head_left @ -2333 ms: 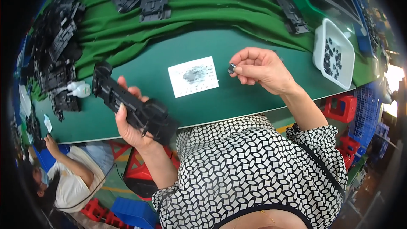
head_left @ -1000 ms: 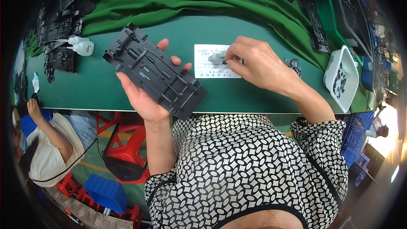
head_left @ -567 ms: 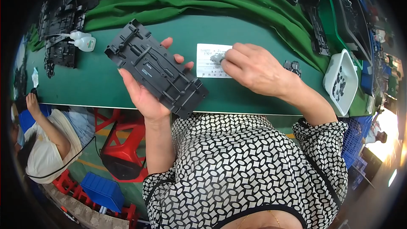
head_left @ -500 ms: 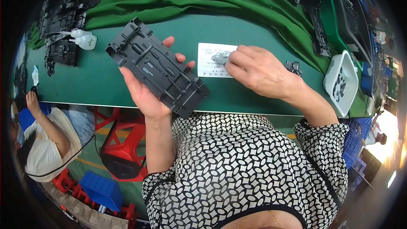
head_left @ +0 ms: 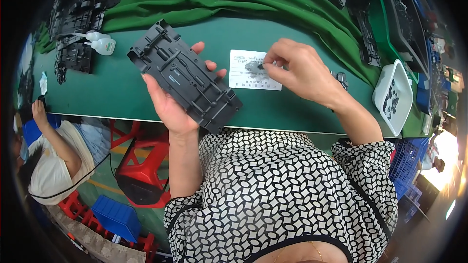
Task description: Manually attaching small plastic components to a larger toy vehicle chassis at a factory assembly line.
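My left hand [head_left: 171, 104] holds a long black plastic moulded panel [head_left: 184, 74] flat over the near edge of the green table [head_left: 122, 92], ribbed side up. My right hand [head_left: 297, 70] reaches onto a white paper card [head_left: 246, 80] lying on the table, its fingertips pinched on a small dark part [head_left: 258, 66] among a smear of dark bits on the card.
A white tray [head_left: 392, 98] of small dark parts sits at the right. Black panels are stacked at the far left [head_left: 78, 24] and along the green cloth [head_left: 204, 0]. Two white squeeze bottles [head_left: 100, 43] lie at left. Another person [head_left: 58, 146] sits lower left beside red stools [head_left: 141, 165].
The black panel went from edge-on to flat in my left hand. My right hand came down from above the table onto the card and has lifted slightly with its pinch.
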Demonstrator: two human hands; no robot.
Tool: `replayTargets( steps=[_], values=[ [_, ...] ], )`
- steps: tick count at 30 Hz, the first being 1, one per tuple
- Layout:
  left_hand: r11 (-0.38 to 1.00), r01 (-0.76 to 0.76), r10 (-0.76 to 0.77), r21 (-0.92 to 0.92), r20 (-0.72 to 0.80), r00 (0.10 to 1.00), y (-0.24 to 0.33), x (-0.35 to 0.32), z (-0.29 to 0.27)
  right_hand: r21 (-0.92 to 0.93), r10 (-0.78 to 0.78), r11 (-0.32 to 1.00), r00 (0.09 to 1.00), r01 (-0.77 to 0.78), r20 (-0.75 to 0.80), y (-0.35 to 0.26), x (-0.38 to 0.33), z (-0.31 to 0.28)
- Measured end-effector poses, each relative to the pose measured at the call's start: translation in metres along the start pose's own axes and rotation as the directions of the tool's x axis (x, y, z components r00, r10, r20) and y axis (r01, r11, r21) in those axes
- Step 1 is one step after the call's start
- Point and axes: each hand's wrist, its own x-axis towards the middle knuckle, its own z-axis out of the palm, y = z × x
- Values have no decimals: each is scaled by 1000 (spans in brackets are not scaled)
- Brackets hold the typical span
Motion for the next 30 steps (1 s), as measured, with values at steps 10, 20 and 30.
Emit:
replayTargets(
  steps=[10, 20, 30],
  values=[
    [1000, 8, -8, -12, -20, 1000, 1, 2, 2, 749, 374, 408, 844, -522, 384, -5, -11, -12],
    [998, 36, -39, -51, -43, 998, 1, -2, 16, 15, -212, 973, 911, 232, -354, 1, -28, -1],
    [986, 145, -144, -82, 18, 989, -3, -4, 25, -352, -694, 706, 698, 614, -176, -15, -36, -1]
  ],
)
